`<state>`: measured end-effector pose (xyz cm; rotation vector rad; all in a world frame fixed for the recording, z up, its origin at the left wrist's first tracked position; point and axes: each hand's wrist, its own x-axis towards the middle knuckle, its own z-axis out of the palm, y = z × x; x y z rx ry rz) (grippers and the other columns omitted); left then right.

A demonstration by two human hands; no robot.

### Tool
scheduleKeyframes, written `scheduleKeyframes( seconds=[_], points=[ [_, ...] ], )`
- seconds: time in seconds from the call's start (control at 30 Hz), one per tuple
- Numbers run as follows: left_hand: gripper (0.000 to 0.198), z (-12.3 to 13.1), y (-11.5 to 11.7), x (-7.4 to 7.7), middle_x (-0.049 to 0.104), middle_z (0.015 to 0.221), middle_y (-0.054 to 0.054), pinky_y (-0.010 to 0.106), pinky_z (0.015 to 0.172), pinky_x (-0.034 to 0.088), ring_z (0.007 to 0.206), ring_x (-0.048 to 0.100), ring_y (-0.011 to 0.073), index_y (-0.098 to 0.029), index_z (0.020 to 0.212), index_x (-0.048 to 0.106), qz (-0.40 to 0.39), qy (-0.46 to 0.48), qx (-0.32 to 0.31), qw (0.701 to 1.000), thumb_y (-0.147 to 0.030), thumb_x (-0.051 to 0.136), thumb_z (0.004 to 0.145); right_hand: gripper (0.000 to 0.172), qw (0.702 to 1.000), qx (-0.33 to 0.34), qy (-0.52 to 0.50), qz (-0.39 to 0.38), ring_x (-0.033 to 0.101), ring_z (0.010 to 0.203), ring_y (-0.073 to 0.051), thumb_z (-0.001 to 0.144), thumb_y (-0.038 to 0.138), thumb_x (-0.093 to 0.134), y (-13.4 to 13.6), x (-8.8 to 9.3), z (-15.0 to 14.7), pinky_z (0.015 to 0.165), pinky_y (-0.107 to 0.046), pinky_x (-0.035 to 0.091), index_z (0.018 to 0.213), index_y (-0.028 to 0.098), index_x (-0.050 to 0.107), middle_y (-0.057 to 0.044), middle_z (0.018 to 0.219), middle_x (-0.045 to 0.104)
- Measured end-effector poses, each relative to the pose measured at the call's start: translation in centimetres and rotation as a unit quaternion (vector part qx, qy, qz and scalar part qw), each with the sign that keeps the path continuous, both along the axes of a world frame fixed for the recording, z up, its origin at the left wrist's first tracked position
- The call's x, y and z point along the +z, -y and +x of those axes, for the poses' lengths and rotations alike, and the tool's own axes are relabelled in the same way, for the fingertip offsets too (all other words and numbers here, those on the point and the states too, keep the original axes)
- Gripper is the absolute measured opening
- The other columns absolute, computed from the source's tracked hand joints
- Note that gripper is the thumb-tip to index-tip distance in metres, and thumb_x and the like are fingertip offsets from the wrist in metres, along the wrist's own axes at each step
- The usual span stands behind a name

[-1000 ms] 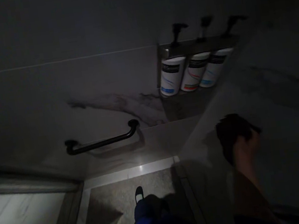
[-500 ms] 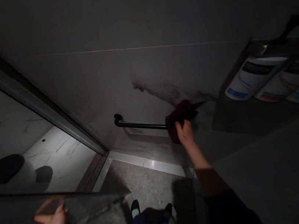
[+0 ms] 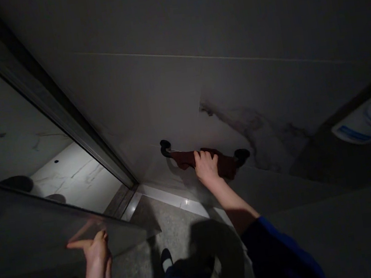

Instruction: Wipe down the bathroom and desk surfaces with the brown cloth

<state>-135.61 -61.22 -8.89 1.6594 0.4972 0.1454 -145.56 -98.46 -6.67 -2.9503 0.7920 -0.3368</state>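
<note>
At the lower left of the frame, a glass panel (image 3: pixel 31 243) slants down toward the center. The left hand (image 3: pixel 96 248) is at it, thumb spread; whether it grips the panel I cannot tell. A dark shoe (image 3: pixel 166 256) shows at the bottom center. Just right of the frame's middle, a maroon cloth (image 3: pixel 225 163) covers most of a black grab bar (image 3: pixel 165 148), clasped by the right hand (image 3: pixel 206 166). White bottles (image 3: pixel 369 118) stand at the right edge.
</note>
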Motion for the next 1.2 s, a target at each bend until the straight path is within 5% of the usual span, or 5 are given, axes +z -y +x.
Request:
scheduleKeyframes(
  seconds=[0.2,0.37,0.6,1.0,1.2],
  points=[
    [0.097,0.1,1.1,3.2,0.028,0.147,0.011,0.013,0.058,0.044,0.118,0.049,0.0166,-0.025,0.141,0.022,-0.033,0.01,0.018,0.999,-0.019,0.068,0.056,0.056,0.997,0.07,-0.001,-0.03,0.042,0.117,-0.035,0.088,0.011,0.025,-3.6,-0.2,6.5,0.093,-0.057,0.033,0.144,0.008,0.031,-0.026,0.136,0.043],
    [0.067,0.4,-3.5,9.3,0.061,0.103,0.002,0.021,0.067,0.049,0.101,0.058,0.0171,-0.026,0.105,0.059,-0.084,0.145,-0.021,0.986,-0.051,0.083,0.047,0.055,0.99,0.129,0.021,-0.057,0.041,0.119,-0.036,0.091,0.01,0.02,-5.4,-0.9,11.0,0.09,-0.058,0.035,0.145,0.007,0.031,-0.026,0.138,0.041],
    [0.056,2.9,-4.3,19.2,0.065,0.07,-0.006,0.027,0.063,0.053,0.08,0.062,0.0161,-0.023,0.073,0.066,-0.195,0.251,-0.093,0.944,-0.069,0.078,0.043,0.052,0.993,0.109,0.021,-0.05,0.04,0.119,-0.036,0.09,0.01,0.026,-7.2,0.2,14.1,0.089,-0.057,0.037,0.141,0.01,0.038,-0.025,0.141,0.038],
    [0.053,10.0,-3.7,18.7,0.06,0.074,-0.008,0.025,0.053,0.055,0.069,0.061,0.0134,-0.017,0.076,0.05,-0.233,0.264,-0.185,0.917,-0.055,0.081,0.056,0.052,0.992,-0.043,0.013,-0.119,0.04,0.122,-0.031,0.087,0.011,0.04,4.4,-3.9,-7.4,0.1,-0.062,0.025,0.138,0.02,0.043,-0.015,0.138,0.046],
    [0.029,13.7,-2.7,19.6,0.059,0.089,0.0,0.023,0.057,0.048,0.074,0.059,0.0122,-0.012,0.094,0.052,-0.241,0.214,-0.183,0.929,-0.036,0.035,0.096,0.047,0.985,-0.127,0.057,-0.098,0.036,0.125,-0.032,0.088,0.024,0.046,4.9,-5.3,-9.0,0.099,-0.062,0.027,0.134,0.02,0.046,-0.015,0.134,0.048]
  ],
)
